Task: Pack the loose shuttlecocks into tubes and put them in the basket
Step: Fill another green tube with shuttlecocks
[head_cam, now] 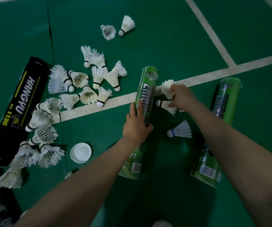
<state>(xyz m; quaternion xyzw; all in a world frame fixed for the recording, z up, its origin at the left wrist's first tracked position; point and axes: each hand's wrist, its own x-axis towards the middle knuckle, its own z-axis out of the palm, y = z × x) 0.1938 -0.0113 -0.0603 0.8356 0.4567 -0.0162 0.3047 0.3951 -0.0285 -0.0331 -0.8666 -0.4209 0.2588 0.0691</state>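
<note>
So the left hand (135,126) was wrapped round the green tube (146,89) mid-frame, and the right hand (181,97) pinched a couple of shuttlecocks (164,104) just beside it. Another green tube (223,102) lay at right, a black tube (22,99) at left; couldn't see inside any.

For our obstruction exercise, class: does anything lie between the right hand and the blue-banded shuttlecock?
Nothing visible does: only bare green floor separates the right hand, already gripping other shuttlecocks, from the blue-banded shuttlecock.
</note>
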